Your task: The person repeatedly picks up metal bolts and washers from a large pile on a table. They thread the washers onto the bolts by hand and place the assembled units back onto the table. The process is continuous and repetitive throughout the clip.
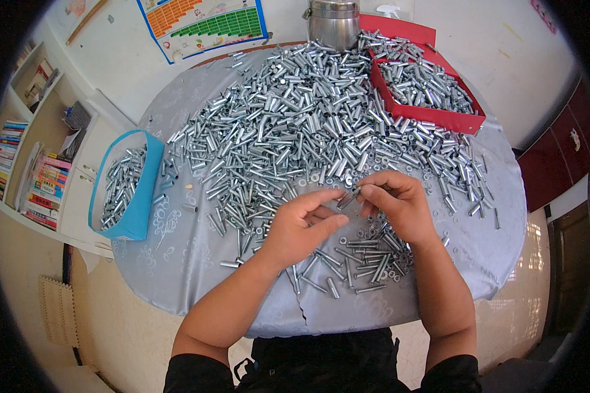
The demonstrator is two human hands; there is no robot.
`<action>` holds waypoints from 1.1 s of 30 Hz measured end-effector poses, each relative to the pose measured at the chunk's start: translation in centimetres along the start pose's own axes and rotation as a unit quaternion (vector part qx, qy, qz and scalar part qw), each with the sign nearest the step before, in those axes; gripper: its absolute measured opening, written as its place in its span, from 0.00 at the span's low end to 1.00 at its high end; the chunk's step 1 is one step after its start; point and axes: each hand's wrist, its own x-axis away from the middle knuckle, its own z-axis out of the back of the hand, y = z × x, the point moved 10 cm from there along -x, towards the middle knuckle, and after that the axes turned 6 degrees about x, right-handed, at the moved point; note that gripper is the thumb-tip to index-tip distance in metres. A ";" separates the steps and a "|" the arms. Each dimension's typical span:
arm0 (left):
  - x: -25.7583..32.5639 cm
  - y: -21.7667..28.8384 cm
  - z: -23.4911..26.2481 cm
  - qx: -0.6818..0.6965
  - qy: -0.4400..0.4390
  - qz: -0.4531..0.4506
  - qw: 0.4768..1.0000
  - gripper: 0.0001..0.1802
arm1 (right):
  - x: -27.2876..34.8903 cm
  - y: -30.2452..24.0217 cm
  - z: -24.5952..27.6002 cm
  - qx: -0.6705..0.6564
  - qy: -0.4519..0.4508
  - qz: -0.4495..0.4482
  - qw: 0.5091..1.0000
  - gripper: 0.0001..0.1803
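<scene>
Over the front middle of the table, my right hand (400, 203) pinches a small silvery metal bolt (349, 198) between thumb and fingertips. It tilts down to the left; whether a sleeve sits on it is too small to tell. Just left of it is my left hand (300, 226), thumb and forefinger apart around the bolt's lower end, not closed on it. A small heap of loose bolts (377, 267) with nuts and washers lies below my hands. Behind them spreads a large pile of metal sleeves and bolts (295, 124).
A blue box (137, 219) with metal pieces stands at the table's left edge. At the back right is a red box (439, 116) of similar pieces, beside a steel pot (334, 26). A silver-grey cloth (157, 262) covers the round table. Bookshelves (42, 157) stand left.
</scene>
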 end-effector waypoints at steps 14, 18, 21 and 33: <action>0.0 -2.0 0.5 0.118 0.005 0.087 0.989 0.14 | 0.0 0.0 -0.4 -0.017 -0.028 -0.016 0.999 0.07; 0.0 -0.8 2.2 0.051 0.069 0.086 0.993 0.13 | 0.0 -0.8 0.9 0.255 -0.039 0.020 0.966 0.07; 0.1 -0.9 2.7 0.044 0.098 0.072 0.992 0.13 | 0.2 -1.3 0.8 0.463 -0.038 0.067 0.883 0.09; 0.1 -1.0 2.4 0.042 0.095 0.068 0.992 0.12 | 0.3 0.3 0.3 0.560 -0.042 0.036 0.827 0.08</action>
